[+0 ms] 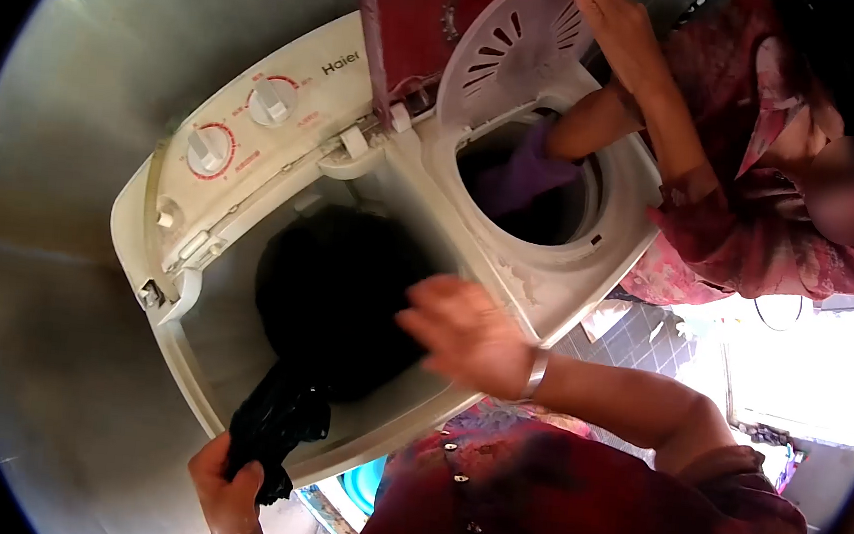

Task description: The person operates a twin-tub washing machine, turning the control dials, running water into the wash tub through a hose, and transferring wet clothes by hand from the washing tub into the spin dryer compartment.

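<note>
At the lower left rim of a twin-tub washing machine (536,286), my left hand (227,490) is closed around a wet black cloth (279,421). The cloth hangs over the rim and runs into the wash tub (217,316). A large dark mass (340,290) fills much of that tub; its details are lost in shadow. My right hand (476,339), slightly blurred, is held over the tub's right side with fingers stretched out and nothing in them. A bracelet (536,374) circles that wrist.
Another person (763,203) at the upper right reaches one arm into the spin tub (590,230), near a purple cloth (530,175). Their other hand (616,26) touches the raised perforated lid (504,47). Two knobs (210,150) sit on the control panel. A blue basin (363,483) stands below.
</note>
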The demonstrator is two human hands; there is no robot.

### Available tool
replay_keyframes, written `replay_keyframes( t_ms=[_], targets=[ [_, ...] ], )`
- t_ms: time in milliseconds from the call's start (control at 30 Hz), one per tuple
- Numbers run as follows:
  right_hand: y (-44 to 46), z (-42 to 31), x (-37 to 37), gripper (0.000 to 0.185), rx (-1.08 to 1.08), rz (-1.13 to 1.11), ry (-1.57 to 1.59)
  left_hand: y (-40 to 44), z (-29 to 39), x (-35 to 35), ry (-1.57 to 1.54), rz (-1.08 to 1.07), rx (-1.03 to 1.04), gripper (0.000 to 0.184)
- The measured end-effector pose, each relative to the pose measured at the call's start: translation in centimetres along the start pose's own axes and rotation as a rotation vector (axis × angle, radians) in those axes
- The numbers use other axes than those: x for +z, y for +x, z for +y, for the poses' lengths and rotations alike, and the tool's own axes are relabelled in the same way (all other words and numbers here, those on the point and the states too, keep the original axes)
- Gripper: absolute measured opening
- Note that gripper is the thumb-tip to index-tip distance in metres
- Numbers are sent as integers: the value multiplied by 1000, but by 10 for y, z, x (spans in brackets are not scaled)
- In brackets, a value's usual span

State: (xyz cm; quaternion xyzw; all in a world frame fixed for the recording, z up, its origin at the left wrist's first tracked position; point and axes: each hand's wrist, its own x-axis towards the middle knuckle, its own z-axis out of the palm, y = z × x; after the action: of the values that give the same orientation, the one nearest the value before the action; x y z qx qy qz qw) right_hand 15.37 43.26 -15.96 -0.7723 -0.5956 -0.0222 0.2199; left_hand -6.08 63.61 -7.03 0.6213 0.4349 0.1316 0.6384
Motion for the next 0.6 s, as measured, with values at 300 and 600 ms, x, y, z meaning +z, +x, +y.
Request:
replay_keyframes(
  t_ms=[300, 600],
  targets=[
    [82, -69, 123, 44, 166, -350, 815, -24, 16, 3, -2, -13, 170, 21],
    [146, -39, -50, 23, 351, 156, 955, 30, 103, 25, 141, 94, 748, 44]
  ],
)
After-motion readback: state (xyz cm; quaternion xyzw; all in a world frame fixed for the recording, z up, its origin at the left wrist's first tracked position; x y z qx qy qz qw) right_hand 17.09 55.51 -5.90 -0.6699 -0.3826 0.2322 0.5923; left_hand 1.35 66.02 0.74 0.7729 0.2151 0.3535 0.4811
